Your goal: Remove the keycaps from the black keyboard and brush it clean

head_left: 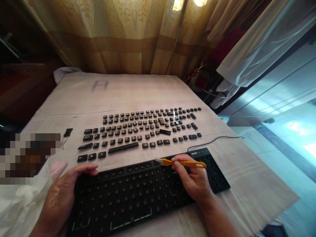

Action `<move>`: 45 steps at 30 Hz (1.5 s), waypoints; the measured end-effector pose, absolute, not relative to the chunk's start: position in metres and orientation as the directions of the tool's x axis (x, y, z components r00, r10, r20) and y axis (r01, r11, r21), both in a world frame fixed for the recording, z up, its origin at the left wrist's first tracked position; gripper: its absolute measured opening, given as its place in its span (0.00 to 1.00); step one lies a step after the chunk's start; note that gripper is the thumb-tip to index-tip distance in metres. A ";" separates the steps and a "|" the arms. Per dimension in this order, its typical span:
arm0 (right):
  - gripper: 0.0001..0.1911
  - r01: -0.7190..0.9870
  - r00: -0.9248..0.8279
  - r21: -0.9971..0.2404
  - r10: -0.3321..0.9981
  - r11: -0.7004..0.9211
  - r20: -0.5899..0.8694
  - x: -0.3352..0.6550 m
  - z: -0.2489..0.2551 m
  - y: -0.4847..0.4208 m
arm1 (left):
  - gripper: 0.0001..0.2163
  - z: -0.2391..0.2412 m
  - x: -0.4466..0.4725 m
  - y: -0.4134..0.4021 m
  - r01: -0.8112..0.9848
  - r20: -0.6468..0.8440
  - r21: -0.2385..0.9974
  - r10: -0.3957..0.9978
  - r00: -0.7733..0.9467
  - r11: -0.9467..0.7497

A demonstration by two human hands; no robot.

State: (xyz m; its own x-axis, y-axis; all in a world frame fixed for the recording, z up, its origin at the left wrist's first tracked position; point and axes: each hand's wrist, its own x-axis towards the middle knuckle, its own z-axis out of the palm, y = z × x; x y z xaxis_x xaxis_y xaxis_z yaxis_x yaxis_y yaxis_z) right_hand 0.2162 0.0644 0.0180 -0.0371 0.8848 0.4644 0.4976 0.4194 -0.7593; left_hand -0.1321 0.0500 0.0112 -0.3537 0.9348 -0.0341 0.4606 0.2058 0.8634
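Note:
A black keyboard [138, 194] with its keycaps off lies at a slant on the table before me, bare switch posts showing. My left hand [60, 192] is closed around its left end, thumb inside and fingers along the top edge. In my right hand [195, 182] is a small brush with a yellow-orange handle [194, 164], pinched between thumb and fingers. The pale bristles [159, 161] meet or hover just over the keyboard's upper rim; contact is hard to tell. Beyond the keyboard, loose black keycaps [120, 140] lie in rows, with the long space bar [123, 147] nearest.
A small black-handled wire tool [67, 132] lies left of the keycaps. The keyboard's cable [214, 140] runs off to the right over the pale tablecloth [138, 89]. White crumpled tissue or cloth [19, 207] sits at lower left. A patterned curtain [111, 29] hangs behind the table.

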 end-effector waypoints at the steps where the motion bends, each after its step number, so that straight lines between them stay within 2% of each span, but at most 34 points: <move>1: 0.05 0.478 -0.069 -0.765 0.886 0.433 0.458 0.215 0.018 0.064 | 0.28 0.012 -0.131 0.050 0.466 -0.027 0.863 0.938 -0.346 0.196; 4: 0.06 0.386 -0.095 -0.805 0.888 0.450 0.450 0.213 0.018 0.063 | 0.26 0.014 -0.128 0.050 0.479 -0.005 0.860 0.942 -0.335 0.175; 7: 0.05 0.329 -0.012 -0.839 0.890 0.434 0.456 0.214 0.015 0.063 | 0.25 0.016 -0.125 0.050 0.481 -0.004 0.860 0.943 -0.332 0.173; 10: 0.05 0.375 -0.005 -0.819 0.884 0.434 0.467 0.215 0.013 0.064 | 0.26 0.017 -0.125 0.049 0.471 -0.019 0.863 0.942 -0.334 0.184; 14: 0.06 0.451 -0.108 -0.752 0.865 0.481 0.490 0.212 0.015 0.065 | 0.25 0.015 -0.126 0.050 0.447 -0.032 0.875 0.943 -0.332 0.187; 17: 0.06 0.397 -0.156 -0.785 0.878 0.475 0.452 0.210 0.018 0.063 | 0.23 0.013 -0.128 0.049 0.418 -0.042 0.888 0.938 -0.344 0.193; 22: 0.06 0.376 -0.054 -0.824 0.898 0.424 0.437 0.210 0.017 0.062 | 0.25 0.010 -0.129 0.048 0.447 -0.016 0.879 0.946 -0.324 0.168; 25: 0.06 0.416 -0.130 -0.788 0.887 0.454 0.443 0.209 0.017 0.062 | 0.27 0.010 -0.130 0.048 0.479 0.026 0.870 0.960 -0.280 0.116; 28: 0.06 0.382 -0.179 -0.797 0.883 0.468 0.433 0.208 0.020 0.061 | 0.27 0.009 -0.132 0.048 0.488 0.041 0.867 0.962 -0.271 0.101; 32: 0.08 0.289 -0.101 -0.853 0.900 0.434 0.424 0.209 0.019 0.059 | 0.28 0.005 -0.134 0.047 0.464 0.030 0.879 0.957 -0.288 0.112; 35: 0.09 0.323 -0.074 -0.847 0.904 0.422 0.422 0.211 0.015 0.058 | 0.28 0.003 -0.134 0.047 0.412 0.000 0.902 0.954 -0.300 0.129; 45: 0.08 0.452 -0.190 -0.768 0.890 0.454 0.414 0.208 0.013 0.062 | 0.31 0.009 -0.129 0.047 0.340 -0.048 0.926 0.945 -0.325 0.164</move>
State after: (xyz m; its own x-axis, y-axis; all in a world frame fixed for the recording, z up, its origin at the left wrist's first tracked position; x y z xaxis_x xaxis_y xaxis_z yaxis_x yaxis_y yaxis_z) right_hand 0.2076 0.0620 0.0127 -0.1903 0.8903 0.4138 0.4520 0.4536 -0.7681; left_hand -0.1285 0.0471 0.0095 -0.3247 0.9446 -0.0478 0.3400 0.1638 0.9261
